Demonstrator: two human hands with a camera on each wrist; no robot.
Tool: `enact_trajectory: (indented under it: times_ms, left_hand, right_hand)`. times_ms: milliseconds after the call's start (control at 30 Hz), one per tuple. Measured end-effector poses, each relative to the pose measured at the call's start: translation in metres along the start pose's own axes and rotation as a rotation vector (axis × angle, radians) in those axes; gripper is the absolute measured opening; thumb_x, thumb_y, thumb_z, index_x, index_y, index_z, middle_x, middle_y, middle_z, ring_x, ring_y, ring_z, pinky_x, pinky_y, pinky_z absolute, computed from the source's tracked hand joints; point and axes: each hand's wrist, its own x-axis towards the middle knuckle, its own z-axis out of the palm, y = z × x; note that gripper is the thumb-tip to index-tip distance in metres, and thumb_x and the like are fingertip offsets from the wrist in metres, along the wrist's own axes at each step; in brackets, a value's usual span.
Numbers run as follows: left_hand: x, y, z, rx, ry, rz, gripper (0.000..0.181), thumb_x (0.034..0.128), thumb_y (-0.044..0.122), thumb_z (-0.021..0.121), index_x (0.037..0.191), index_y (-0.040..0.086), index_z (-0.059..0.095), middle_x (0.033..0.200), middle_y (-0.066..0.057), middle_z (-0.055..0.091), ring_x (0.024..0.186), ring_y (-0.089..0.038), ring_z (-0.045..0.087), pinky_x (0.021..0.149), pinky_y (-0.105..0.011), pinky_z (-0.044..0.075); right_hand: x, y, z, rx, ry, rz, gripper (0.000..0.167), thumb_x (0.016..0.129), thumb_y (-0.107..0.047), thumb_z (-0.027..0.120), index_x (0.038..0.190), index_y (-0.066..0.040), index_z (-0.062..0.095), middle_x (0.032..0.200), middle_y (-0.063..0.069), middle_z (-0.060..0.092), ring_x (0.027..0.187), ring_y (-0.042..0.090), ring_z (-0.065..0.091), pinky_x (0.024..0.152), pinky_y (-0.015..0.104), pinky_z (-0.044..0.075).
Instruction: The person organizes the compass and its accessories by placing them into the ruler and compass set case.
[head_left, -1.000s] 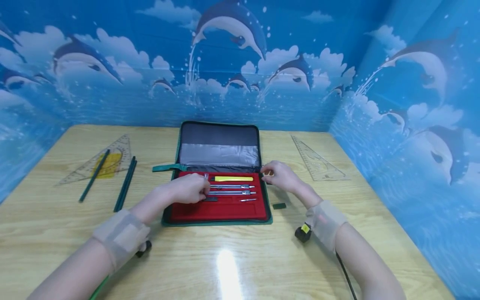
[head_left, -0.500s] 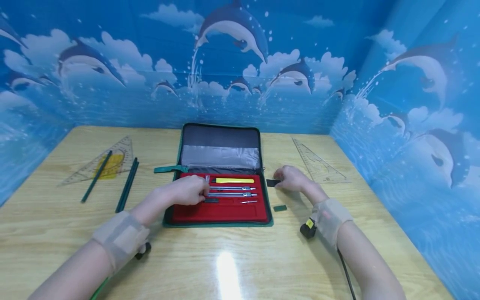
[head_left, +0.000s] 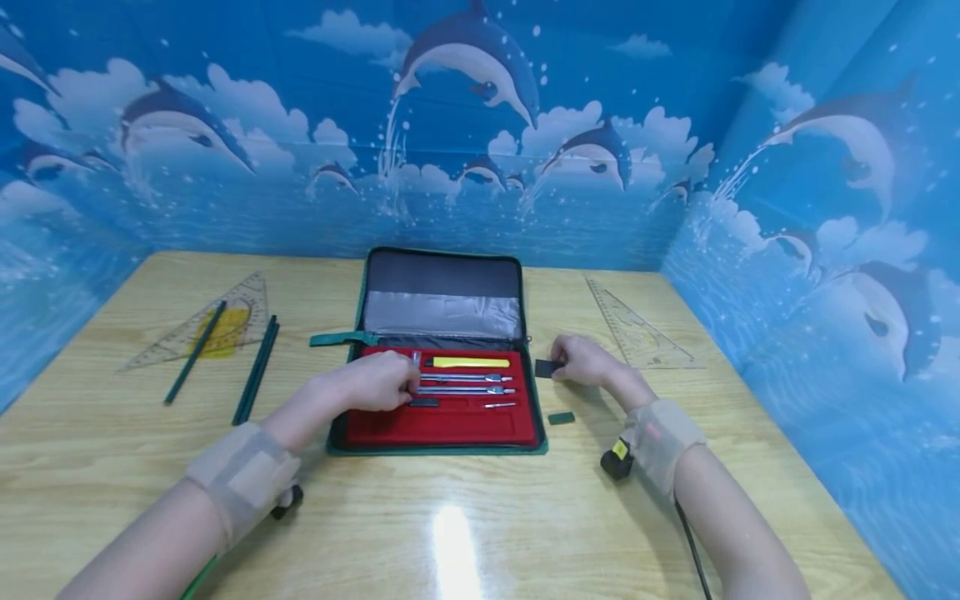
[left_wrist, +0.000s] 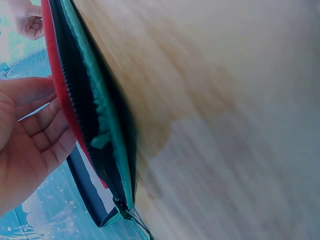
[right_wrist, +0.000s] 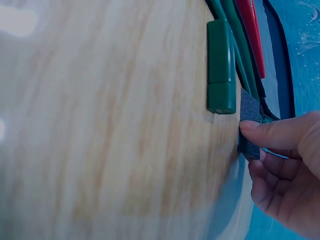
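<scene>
An unzipped case (head_left: 435, 451) with a red tray holds drafting tools: a yellow-handled cutter (head_left: 471, 362), two silver compass-like instruments (head_left: 465, 390) and small pieces. My left hand (head_left: 378, 381) is over the tray's left part, fingers bent down. In the left wrist view, fingertips of the left hand (left_wrist: 35, 130) go out of sight behind the red tray edge (left_wrist: 62, 95), so any grip is hidden. Just right of the case, my right hand (head_left: 587, 361) pinches a flat black block (right_wrist: 249, 107) between thumb and fingers. A small green box (right_wrist: 221, 67) lies nearby on the table.
On the left lie a clear set square (head_left: 168, 340), a yellow piece (head_left: 225, 333) and several dark green pencils (head_left: 257, 371). Another clear set square (head_left: 637, 329) lies at the right. A dolphin-print curtain (head_left: 450, 208) borders the table (head_left: 375, 525).
My right hand has moved slightly right and down from the case's right edge and now pinches the black block. My left hand has stayed over the tray.
</scene>
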Motion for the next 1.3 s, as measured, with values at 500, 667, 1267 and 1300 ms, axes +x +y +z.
enact_trajectory:
  times_ms: [500, 667, 1267, 1300]
  left_hand:
    - [0.002, -0.002, -0.003, 0.004, -0.005, 0.005, 0.004, 0.0853, 0.013, 0.066, 0.089, 0.012, 0.069, 0.076, 0.005, 0.057, 0.071, -0.012, 0.05, 0.065, -0.025, 0.045]
    - [0.003, -0.005, -0.002, -0.008, 0.021, 0.021, 0.003, 0.0861, 0.013, 0.066, 0.086, 0.012, 0.069, 0.073, 0.005, 0.056, 0.067, -0.011, 0.05, 0.062, -0.025, 0.044]
    - [0.025, -0.099, -0.033, -0.691, 0.456, -0.525, 0.05, 0.097, 0.017, 0.044, 0.135, -0.013, 0.033, 0.122, -0.029, 0.049, 0.108, -0.037, 0.049, 0.088, -0.045, 0.042]
    - [0.027, -0.1, -0.032, -0.729, 0.447, -0.536, 0.05, 0.0972, 0.017, 0.043, 0.136, -0.013, 0.032, 0.122, -0.029, 0.049, 0.107, -0.036, 0.049, 0.088, -0.044, 0.043]
  right_hand:
    - [0.025, -0.008, -0.032, 0.211, 0.258, -0.048, 0.005, 0.084, -0.001, 0.063, 0.086, 0.003, 0.063, 0.076, 0.009, 0.061, 0.068, 0.019, 0.055, 0.06, 0.029, 0.044]
    - [0.045, -0.029, -0.04, 0.271, 0.271, 0.006, 0.006, 0.087, -0.005, 0.062, 0.088, 0.0, 0.062, 0.078, 0.01, 0.061, 0.063, 0.023, 0.057, 0.056, 0.031, 0.048]
    - [0.094, -0.065, -0.036, 0.213, 0.279, -0.05, 0.008, 0.091, -0.009, 0.058, 0.094, -0.003, 0.063, 0.086, 0.01, 0.062, 0.072, 0.021, 0.057, 0.064, 0.032, 0.047]
    - [0.096, -0.065, -0.036, 0.209, 0.285, -0.049, 0.008, 0.091, -0.009, 0.059, 0.094, -0.003, 0.063, 0.086, 0.01, 0.062, 0.073, 0.021, 0.057, 0.064, 0.032, 0.047]
